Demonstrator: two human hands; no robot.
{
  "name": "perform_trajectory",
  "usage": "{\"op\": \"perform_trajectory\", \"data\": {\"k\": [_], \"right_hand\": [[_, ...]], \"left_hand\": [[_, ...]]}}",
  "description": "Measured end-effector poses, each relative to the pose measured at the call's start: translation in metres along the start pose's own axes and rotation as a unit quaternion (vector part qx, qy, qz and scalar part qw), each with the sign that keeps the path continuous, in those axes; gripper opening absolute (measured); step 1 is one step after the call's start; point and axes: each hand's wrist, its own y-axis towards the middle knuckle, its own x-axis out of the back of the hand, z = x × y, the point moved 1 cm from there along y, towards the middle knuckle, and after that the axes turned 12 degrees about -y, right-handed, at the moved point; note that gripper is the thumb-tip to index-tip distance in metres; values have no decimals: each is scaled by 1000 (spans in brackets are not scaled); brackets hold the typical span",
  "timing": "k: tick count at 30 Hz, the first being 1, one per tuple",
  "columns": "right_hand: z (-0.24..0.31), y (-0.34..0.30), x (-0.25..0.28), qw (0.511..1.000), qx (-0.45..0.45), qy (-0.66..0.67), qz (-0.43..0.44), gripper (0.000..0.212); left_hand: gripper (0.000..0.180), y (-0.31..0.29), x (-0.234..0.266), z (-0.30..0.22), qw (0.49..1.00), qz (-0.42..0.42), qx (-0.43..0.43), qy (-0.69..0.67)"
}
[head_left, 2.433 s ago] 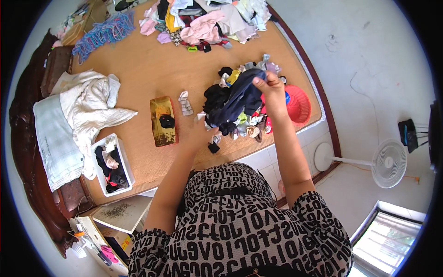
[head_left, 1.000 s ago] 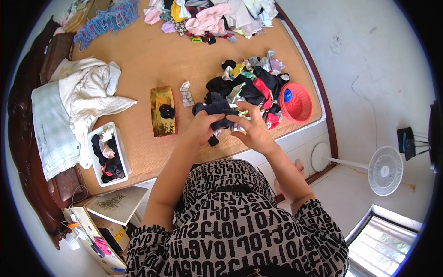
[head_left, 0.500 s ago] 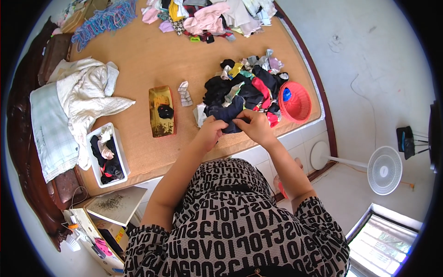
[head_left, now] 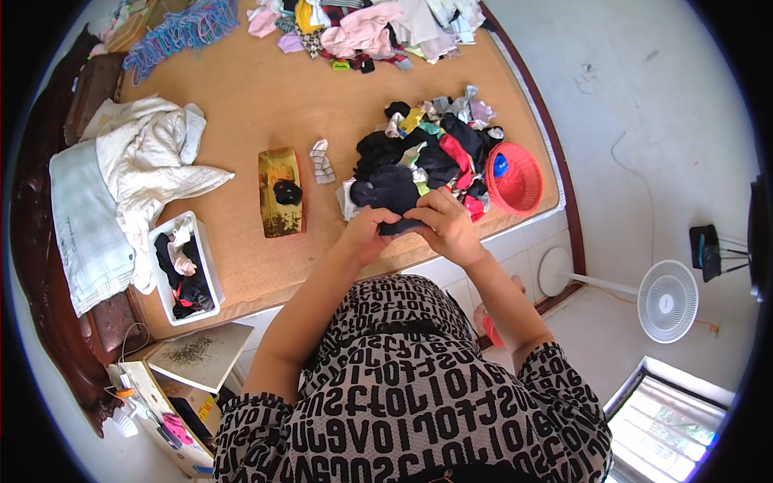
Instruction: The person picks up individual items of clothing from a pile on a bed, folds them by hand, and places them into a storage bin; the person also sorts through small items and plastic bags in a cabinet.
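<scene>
A dark navy piece of clothing (head_left: pixel 388 190), its exact kind unclear, is stretched between my two hands at the near edge of a mixed pile. My left hand (head_left: pixel 372 232) pinches its near edge from the left. Close beside it, my right hand (head_left: pixel 448 229) grips the same edge with bent fingers. Behind the cloth lies the pile of socks and small garments (head_left: pixel 460 157), mostly black with red, white and yellow pieces. To the left of the pile, a striped grey and white sock (head_left: pixel 322 163) lies alone on the mat.
Left of the sock is a gold box (head_left: pixel 279 165) with a black bundle (head_left: pixel 287 192) inside. A red basket (head_left: pixel 538 189) stands right of the pile. A white bin (head_left: pixel 211 270) of clothes, a white quilt (head_left: pixel 153 161) and a far clothes heap (head_left: pixel 362 32) share the bed mat (head_left: pixel 241 105).
The navy cloth has been spread wider and flatter over the pile's near side. My hands remain close together, with the right fingers curled more over its edge.
</scene>
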Motion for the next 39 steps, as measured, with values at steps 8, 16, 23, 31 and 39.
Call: {"op": "perform_trajectory", "data": {"k": [8,16,23,31,39], "right_hand": [[-11,-22,-18,921,-359,121,89,27],[-23,-26,-20,885,-425,180,66,41],[-20,-8,-11,774,-498,386,63,26],[-5,-3,-17,846,-192,497,-11,15],[-39,-15,-53,877,-408,245,68,24]], "left_hand": [[34,-4,-14,7,999,5,-42,12],[41,-7,-17,9,967,-20,-78,241],[51,-7,-11,19,950,-50,-61,302],[49,-13,-13,12,990,63,76,103],[51,-17,-15,21,986,3,85,144]]}}
